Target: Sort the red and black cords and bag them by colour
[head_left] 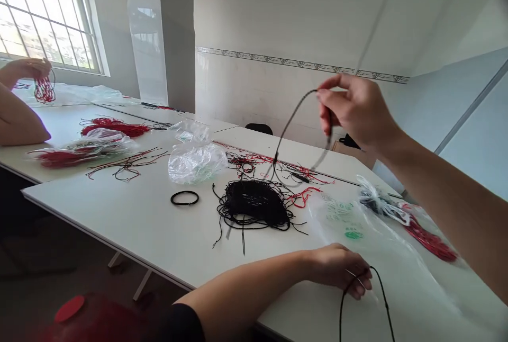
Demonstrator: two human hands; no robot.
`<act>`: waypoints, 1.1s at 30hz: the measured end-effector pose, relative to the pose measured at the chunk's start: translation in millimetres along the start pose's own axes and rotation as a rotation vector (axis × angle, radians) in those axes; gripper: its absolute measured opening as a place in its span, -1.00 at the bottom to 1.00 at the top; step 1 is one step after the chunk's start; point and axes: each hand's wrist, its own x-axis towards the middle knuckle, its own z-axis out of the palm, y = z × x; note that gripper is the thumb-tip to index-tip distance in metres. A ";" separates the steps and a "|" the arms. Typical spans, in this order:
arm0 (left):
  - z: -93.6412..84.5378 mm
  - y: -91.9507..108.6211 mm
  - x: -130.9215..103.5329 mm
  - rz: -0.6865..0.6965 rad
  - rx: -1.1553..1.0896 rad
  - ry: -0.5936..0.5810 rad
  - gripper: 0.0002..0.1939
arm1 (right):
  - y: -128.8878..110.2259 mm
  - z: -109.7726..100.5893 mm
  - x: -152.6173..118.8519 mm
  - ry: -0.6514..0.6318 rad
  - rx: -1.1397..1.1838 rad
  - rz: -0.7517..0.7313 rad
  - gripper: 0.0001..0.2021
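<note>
Raised above the table, my right hand [353, 106] pinches a black braided cord [291, 117], which hangs in a loop and blurs on its right side. Low over the front of the table, my left hand [341, 268] is closed on another black cord [383, 291] whose ends drop past the table edge. A thin, pale, shiny strip shows at its fingers; I cannot tell what it is. Between the arms lies a bundle of black cords [256, 204] with loose ends spread around it. A black ring-shaped band [184, 198] rests left of the bundle.
Clear plastic bags [196, 162] stand behind. Red cords [115, 127] and a bag of red cords [85, 149] lie left. A plastic sheet [341, 220] and bagged red cords [431, 236] lie right. Another person's hand [29, 68] holds red cords at far left.
</note>
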 end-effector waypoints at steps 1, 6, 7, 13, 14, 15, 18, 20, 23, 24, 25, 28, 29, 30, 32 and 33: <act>-0.9 1.7 -1.0 0.037 -0.020 0.002 -0.86 | -0.8 -10.1 -17.3 -0.011 0.058 0.035 -0.93; 0.1 15.3 -7.9 0.218 -0.142 0.048 -0.84 | 30.4 -59.6 -102.9 -0.003 0.257 0.334 -0.90; 1.6 18.6 -9.7 0.238 -0.165 0.082 -0.83 | 44.0 -63.7 -116.8 -0.072 0.210 0.436 -0.86; 6.5 31.3 -16.4 0.270 -0.180 0.168 -0.80 | 126.5 -52.9 -175.2 -0.411 0.112 0.786 -0.70; 6.0 32.0 -15.9 0.253 -0.170 0.191 -0.80 | 134.2 -51.3 -182.1 -0.382 0.163 0.786 -0.70; 5.4 32.6 -15.1 0.232 -0.165 0.224 -0.81 | 139.6 -51.1 -188.4 -0.355 0.205 0.786 -0.70; 4.9 35.7 -12.2 0.168 -0.148 0.314 -0.84 | 146.2 -56.6 -202.4 -0.317 0.273 0.794 -0.71; 6.0 39.2 -11.5 0.141 -0.110 0.343 -0.85 | 146.4 -61.9 -206.9 -0.313 0.253 0.782 -0.73; 8.9 45.5 -13.5 0.118 -0.020 0.331 -0.82 | 145.1 -65.2 -208.3 -0.283 0.136 0.671 -0.78; 10.0 47.6 -14.8 0.114 0.009 0.324 -0.80 | 144.3 -64.8 -208.2 -0.270 0.085 0.611 -0.80; 11.1 49.4 -16.1 0.114 0.035 0.318 -0.79 | 143.3 -63.9 -208.0 -0.249 0.034 0.549 -0.82; 13.6 53.9 -19.1 0.128 0.093 0.315 -0.79 | 139.9 -62.1 -208.0 -0.168 -0.088 0.430 -0.86; 14.1 55.2 -19.8 0.137 0.109 0.315 -0.78 | 138.9 -62.6 -207.9 -0.155 -0.100 0.418 -0.86; 14.5 56.4 -20.2 0.146 0.123 0.316 -0.78 | 138.0 -64.1 -207.9 -0.150 -0.095 0.413 -0.86; 15.7 59.2 -20.9 0.169 0.143 0.317 -0.78 | 136.6 -69.2 -207.4 -0.135 -0.054 0.416 -0.86; 16.7 60.6 -21.3 0.178 0.145 0.319 -0.79 | 136.1 -72.2 -207.1 -0.115 -0.033 0.422 -0.86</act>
